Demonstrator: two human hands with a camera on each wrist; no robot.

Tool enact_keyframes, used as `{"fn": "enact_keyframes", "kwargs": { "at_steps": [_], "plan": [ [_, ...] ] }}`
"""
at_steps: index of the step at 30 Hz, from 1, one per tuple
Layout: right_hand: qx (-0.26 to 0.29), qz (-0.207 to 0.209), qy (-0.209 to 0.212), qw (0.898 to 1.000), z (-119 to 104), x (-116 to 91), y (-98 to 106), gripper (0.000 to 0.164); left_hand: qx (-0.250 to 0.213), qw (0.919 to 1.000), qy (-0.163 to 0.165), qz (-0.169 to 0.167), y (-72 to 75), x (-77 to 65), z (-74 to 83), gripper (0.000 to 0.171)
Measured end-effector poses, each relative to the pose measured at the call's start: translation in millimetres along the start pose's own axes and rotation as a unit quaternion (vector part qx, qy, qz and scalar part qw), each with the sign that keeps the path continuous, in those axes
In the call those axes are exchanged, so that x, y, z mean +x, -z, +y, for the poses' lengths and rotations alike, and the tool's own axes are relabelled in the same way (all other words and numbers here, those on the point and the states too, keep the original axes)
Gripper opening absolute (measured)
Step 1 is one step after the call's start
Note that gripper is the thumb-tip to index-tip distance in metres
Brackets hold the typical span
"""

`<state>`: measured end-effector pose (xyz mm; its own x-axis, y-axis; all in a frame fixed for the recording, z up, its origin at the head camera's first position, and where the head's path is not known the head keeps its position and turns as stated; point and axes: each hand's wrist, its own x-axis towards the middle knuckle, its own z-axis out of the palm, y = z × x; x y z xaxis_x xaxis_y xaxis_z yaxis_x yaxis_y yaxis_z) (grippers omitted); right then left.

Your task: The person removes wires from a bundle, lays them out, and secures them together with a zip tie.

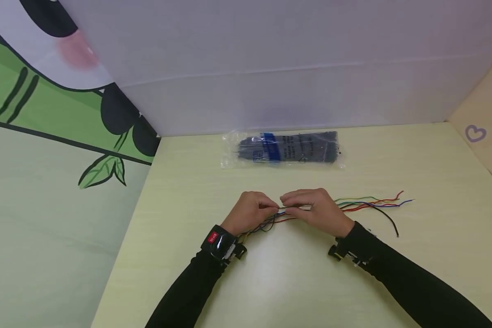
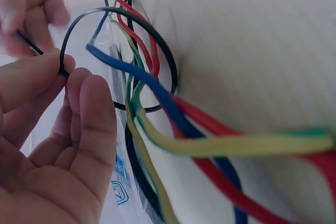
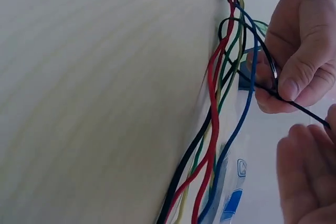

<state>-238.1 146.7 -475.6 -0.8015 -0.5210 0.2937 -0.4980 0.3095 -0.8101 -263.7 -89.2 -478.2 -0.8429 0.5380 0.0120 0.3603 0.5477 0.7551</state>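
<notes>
A thin black cable tie [image 3: 307,112] forms a loose loop around a bundle of coloured wires [image 2: 157,90]: red, blue, black and yellow-green. Its head is pinched between the thumb and fingers of my left hand [image 1: 252,212]. To the right, my right hand [image 1: 320,212] holds the tie's tail at its fingertips, which the right wrist view shows only at the edge. Both hands sit close together above the bundle, whose loose ends fan out past my right hand. Part of the bundle is hidden behind the hands in the head view.
A clear plastic bag of dark cable ties [image 1: 303,146] with a blue band lies behind the hands, near the back wall. The pale wooden table [image 1: 262,282] reaches to a white back panel [image 1: 295,100] and a right side panel. Cartoon-printed sheeting covers the left side.
</notes>
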Motion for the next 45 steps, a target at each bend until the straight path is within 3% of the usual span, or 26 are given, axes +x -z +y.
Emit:
{"fn": "enact_keyframes", "kwargs": {
  "at_steps": [6,9,15,20,26,34,45],
  "plan": [
    [0.095,0.033,-0.009,0.995,-1,3,-5,0.026,-0.014,0.9997,-0.016,0.016,1.4,0.0,-0.9,0.012],
    [0.112,0.046,-0.001,0.993,0,4,-5,0.025,-0.024,0.9994,-0.017,0.017,2.0,0.0,-0.6,0.013],
    [0.105,0.075,0.029,0.991,3,4,-7,0.022,-0.034,0.9992,-0.017,0.013,1.6,0.4,1.7,0.013],
    [0.096,0.100,0.032,0.990,1,2,-5,0.021,-0.010,0.9997,-0.012,0.018,2.4,0.1,3.6,0.013],
    [0.103,0.099,0.027,0.989,-3,1,2,0.021,0.012,0.9996,-0.006,0.026,4.2,-1.9,0.4,0.012],
    [0.095,0.106,0.029,0.989,0,-4,0,0.022,0.016,0.9997,0.018,-0.005,5.0,-4.4,-1.7,0.012],
    [0.104,0.117,0.014,0.988,-2,-8,6,0.020,0.042,0.9990,0.006,-0.015,6.0,-5.6,-6.9,0.012]
  ]
}}
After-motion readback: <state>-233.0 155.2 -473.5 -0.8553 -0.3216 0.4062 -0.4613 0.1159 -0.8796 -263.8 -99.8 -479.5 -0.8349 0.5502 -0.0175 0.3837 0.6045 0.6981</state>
